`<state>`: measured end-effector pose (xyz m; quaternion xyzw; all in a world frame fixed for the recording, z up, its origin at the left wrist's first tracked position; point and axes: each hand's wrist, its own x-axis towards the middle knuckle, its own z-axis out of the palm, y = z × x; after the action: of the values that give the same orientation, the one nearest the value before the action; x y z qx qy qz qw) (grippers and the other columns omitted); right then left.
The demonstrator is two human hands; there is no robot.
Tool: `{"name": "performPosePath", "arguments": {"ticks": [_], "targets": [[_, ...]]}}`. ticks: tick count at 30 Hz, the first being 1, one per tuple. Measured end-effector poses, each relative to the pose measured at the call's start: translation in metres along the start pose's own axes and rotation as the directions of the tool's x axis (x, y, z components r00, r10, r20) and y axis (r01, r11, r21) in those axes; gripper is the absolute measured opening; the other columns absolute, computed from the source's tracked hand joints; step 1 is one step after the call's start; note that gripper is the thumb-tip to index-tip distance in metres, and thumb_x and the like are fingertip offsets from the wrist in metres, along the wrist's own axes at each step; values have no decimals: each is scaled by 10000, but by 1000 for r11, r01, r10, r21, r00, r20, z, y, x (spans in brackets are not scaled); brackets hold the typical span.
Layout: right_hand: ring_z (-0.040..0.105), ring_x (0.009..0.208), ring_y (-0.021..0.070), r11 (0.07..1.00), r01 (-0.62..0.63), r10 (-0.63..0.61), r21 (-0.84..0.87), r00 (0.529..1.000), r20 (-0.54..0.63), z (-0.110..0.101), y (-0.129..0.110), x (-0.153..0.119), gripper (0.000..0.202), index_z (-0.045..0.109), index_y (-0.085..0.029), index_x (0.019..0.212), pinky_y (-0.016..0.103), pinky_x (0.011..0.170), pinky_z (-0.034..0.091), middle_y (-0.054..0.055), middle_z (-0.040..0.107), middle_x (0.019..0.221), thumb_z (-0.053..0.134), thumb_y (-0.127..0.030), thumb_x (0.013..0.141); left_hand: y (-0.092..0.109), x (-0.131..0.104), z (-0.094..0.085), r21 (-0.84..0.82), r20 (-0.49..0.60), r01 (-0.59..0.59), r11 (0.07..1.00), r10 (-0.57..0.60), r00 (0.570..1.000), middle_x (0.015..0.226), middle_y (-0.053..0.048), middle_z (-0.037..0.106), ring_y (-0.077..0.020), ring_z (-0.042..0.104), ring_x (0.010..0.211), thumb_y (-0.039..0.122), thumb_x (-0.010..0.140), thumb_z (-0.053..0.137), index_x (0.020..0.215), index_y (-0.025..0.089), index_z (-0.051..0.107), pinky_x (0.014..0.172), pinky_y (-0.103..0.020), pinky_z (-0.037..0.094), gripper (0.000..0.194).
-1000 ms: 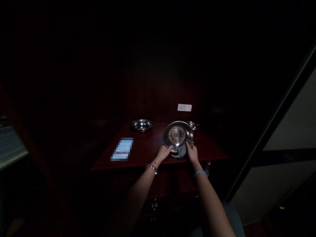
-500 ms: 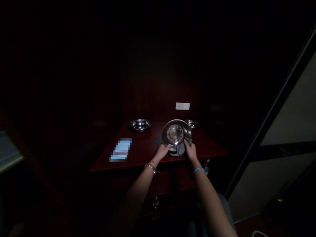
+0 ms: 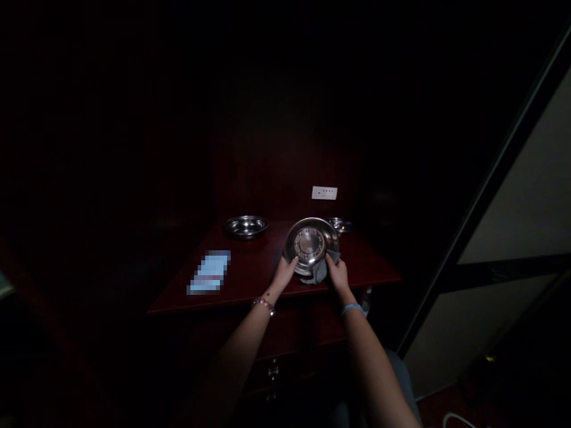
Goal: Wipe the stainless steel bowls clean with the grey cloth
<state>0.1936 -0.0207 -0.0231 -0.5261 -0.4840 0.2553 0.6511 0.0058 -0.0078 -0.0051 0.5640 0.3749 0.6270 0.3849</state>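
Head view: below the wall socket (image 3: 324, 193) we hold a metal bowl (image 3: 309, 241), tilted. Our left hand (image 3: 284, 274) clasps its rim; our right hand (image 3: 338, 274) grips a grey cloth (image 3: 320, 271) against it. Relative to the socket, a second bowl (image 3: 246, 227) rests lower left, a third bowl (image 3: 342, 226) lower right, both on the desk (image 3: 250, 270).

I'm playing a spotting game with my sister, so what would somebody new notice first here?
Probably the shiny metal dish, tilted up between the left hand and the right hand, with a grey cloth at its lower right edge. Next might come the bright blue pixelated patch on the left part of the dark red table, then the white socket plate on the wall behind.
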Motion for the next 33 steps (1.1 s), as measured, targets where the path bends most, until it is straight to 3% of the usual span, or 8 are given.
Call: {"name": "performPosePath", "arguments": {"ticks": [6, 9, 13, 18, 22, 28, 33], "targets": [[713, 866, 266, 1000, -18, 18, -8, 1000, 5, -1, -6, -3, 445, 746, -124, 886, 333, 772, 544, 124, 775, 913, 635, -537, 762, 7, -4, -2, -32, -100, 120, 992, -122, 987, 1205, -134, 713, -235, 661, 1131, 293, 884, 593, 1152, 128, 652, 1025, -369, 476, 321], [712, 860, 270, 1000, -20, 20, -20, 1000, -10, -1, -9, -5, 442, 749, -115, 878, 329, 765, 537, 127, 775, 900, 641, -527, 759, 10, -6, -4, -30, -75, 126, 992, -128, 989, 1177, -148, 718, -250, 678, 1083, 373, 911, 562, 1143, 120, 658, 995, -385, 491, 356], [713, 870, 278, 999, -26, 25, -40, 999, -26, -1, -7, -4, 452, 749, -116, 881, 341, 776, 538, 134, 772, 900, 618, -536, 773, 11, -5, -3, -51, -19, 110, 993, -111, 994, 1271, -161, 670, -263, 624, 1191, 411, 915, 552, 1205, 124, 624, 1058, -401, 446, 416], [719, 911, 276, 1000, -17, 16, -25, 998, -57, -3, -3, -2, 459, 745, -135, 921, 351, 810, 543, 142, 771, 949, 598, -549, 784, 9, -6, 0, -53, 51, -33, 998, 36, 998, 1426, -149, 551, -238, 517, 1324, 372, 846, 663, 1374, 163, 451, 1159, -381, 339, 606], [724, 910, 291, 999, -19, 16, -33, 996, -87, -3, -2, -1, 465, 741, -134, 909, 362, 806, 546, 152, 771, 935, 588, -557, 790, 5, -8, 1, 27, 159, -25, 999, 20, 987, 1459, -179, 504, -252, 484, 1349, 346, 785, 725, 1433, 147, 369, 1189, -401, 284, 766], [720, 902, 272, 1000, 16, -15, 16, 997, -78, 1, -1, -1, 461, 745, -130, 930, 355, 815, 544, 144, 771, 967, 599, -546, 795, -2, -4, -1, 72, 184, -11, 997, -3, 983, 1444, -163, 528, -264, 450, 1378, 243, 795, 650, 1410, 140, 445, 1210, -428, 230, 657], [714, 942, 259, 997, 21, -14, 77, 996, -91, 3, -2, -2, 473, 744, -133, 999, 352, 860, 535, 134, 768, 1018, 630, -543, 794, -1, 0, 0, 57, 86, 21, 998, -26, 996, 1363, -128, 606, -255, 499, 1335, 177, 790, 598, 1342, 152, 528, 1183, -417, 294, 556]]}}
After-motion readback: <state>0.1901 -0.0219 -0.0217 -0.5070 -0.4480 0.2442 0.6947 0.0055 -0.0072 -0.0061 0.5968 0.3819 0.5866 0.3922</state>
